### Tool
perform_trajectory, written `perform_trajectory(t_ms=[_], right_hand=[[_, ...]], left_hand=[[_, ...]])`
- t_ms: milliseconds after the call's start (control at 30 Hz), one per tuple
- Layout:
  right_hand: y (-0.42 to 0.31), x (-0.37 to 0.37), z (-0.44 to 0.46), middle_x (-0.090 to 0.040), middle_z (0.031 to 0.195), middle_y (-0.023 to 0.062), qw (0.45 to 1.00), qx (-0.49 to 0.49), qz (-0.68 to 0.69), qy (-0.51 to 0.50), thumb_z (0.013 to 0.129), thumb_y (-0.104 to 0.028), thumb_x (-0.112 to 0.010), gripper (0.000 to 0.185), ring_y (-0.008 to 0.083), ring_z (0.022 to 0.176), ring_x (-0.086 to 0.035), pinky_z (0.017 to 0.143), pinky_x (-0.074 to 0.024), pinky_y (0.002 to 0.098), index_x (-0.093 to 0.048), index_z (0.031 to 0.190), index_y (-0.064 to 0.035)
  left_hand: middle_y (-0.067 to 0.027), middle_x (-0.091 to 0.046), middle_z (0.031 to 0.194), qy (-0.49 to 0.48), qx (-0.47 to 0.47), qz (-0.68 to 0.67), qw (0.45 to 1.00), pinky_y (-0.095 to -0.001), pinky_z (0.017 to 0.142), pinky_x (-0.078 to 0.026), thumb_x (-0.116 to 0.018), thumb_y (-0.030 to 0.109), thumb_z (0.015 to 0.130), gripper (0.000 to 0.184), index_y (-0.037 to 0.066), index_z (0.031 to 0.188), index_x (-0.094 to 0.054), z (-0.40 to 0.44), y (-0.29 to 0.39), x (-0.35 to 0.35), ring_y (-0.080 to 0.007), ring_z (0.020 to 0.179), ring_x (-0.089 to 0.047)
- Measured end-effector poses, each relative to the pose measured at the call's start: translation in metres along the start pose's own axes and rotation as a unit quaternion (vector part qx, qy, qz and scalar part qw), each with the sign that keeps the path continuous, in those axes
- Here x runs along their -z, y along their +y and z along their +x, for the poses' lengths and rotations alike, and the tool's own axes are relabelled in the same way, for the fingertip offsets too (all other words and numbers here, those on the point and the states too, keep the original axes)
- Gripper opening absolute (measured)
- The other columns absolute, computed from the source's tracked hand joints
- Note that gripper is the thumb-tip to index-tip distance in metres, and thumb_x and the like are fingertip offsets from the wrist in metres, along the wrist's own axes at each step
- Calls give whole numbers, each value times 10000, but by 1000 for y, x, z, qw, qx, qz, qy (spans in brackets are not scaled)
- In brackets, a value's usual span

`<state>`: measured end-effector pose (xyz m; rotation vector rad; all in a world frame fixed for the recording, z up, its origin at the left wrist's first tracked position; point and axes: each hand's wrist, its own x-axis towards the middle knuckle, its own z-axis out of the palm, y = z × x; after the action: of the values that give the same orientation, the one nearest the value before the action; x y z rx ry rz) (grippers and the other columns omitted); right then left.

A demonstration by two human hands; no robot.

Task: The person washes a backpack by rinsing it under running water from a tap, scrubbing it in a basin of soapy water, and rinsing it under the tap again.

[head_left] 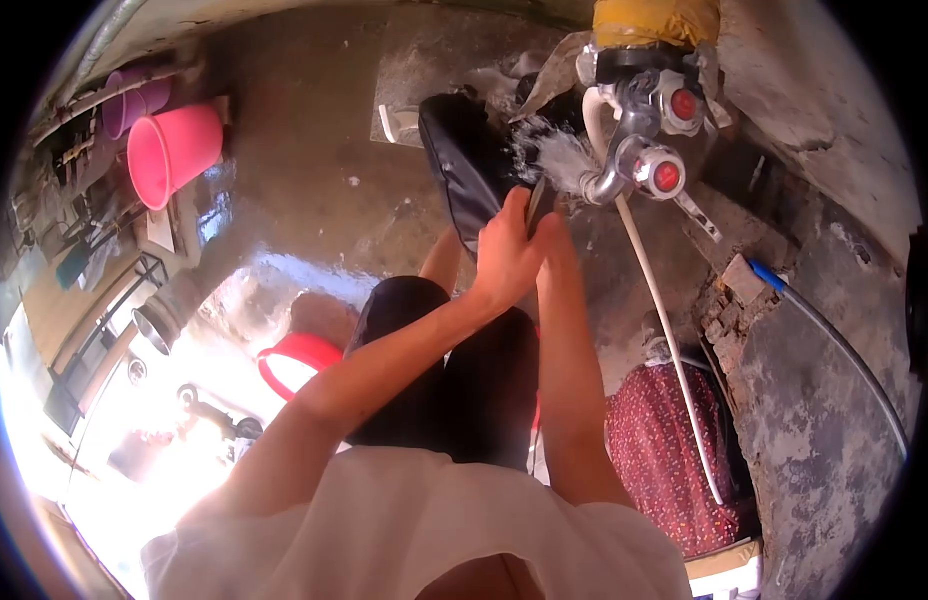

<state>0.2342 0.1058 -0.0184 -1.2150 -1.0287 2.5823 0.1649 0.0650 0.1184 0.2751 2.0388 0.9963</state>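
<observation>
A black, shiny, leather-like bag [466, 165] lies in front of me, wet, beneath the tap [609, 182]. Water [559, 155] gushes from the spout and splashes over the bag's right side. My left hand [509, 250] reaches across from the left, its fingers closed at the bag's near edge. Pressed close beside it is my right hand [554, 240], with curled fingers partly hidden by the left. A thin greyish strip [535, 205] sticks up between the two hands; its kind cannot be made out.
A pink bucket [179, 150] and a purple one [142, 98] stand at the far left. A red basin [294, 362] sits left of my knees. A white hose [649, 270] hangs past a dark red patterned cloth [669, 450]. To the right, a blue-ended hose [824, 325] crosses a concrete ledge [834, 420].
</observation>
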Motion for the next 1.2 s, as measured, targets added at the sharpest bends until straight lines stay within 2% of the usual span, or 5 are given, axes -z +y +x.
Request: perform_trajectory(t_ms=[333,567,733,1000,1200], right_hand=[[-3,-15,19,-551,870,54,999,2,-44,8,831,-144,-480,212,132,743,-545,642,-436,246,-516,1010,-37],[-25,5,12,-547,920,43,992,-81,81,52,857,-177,-454,249,117,745,-544,631,-439,236,-502,1060,-42],[-77,-5,-63,-604,872,89,891,66,-350,281,796,-163,-552,239,162,791,-581,670,-444,274,-540,993,-29],[-86,-30,-66,-547,834,21,969,-11,52,241,709,-166,-623,491,85,750,-523,608,-405,243,-383,1122,-50],[-104,-39,-60,-515,991,49,959,47,198,199,701,-100,-560,423,133,854,-522,713,-449,253,-441,1104,-51]], left_hand=[[-104,-527,665,2,-38,109,993,-313,564,-396,-553,164,741,174,34,835,-485,13,-5,9,-245,596,-507],[-18,-484,639,-43,175,-377,908,-238,477,-381,-547,108,744,79,51,720,-497,61,-4,18,-107,575,-475],[-34,-501,702,-102,226,-402,881,-233,550,-408,-548,87,723,109,32,802,-498,49,0,7,-124,619,-503],[-163,-567,869,78,-157,262,949,-402,642,-442,-560,66,637,253,75,887,-519,69,5,33,-363,773,-548],[-146,-561,866,-93,-80,89,989,-360,683,-428,-575,104,701,270,29,941,-478,64,4,34,-301,791,-553]])
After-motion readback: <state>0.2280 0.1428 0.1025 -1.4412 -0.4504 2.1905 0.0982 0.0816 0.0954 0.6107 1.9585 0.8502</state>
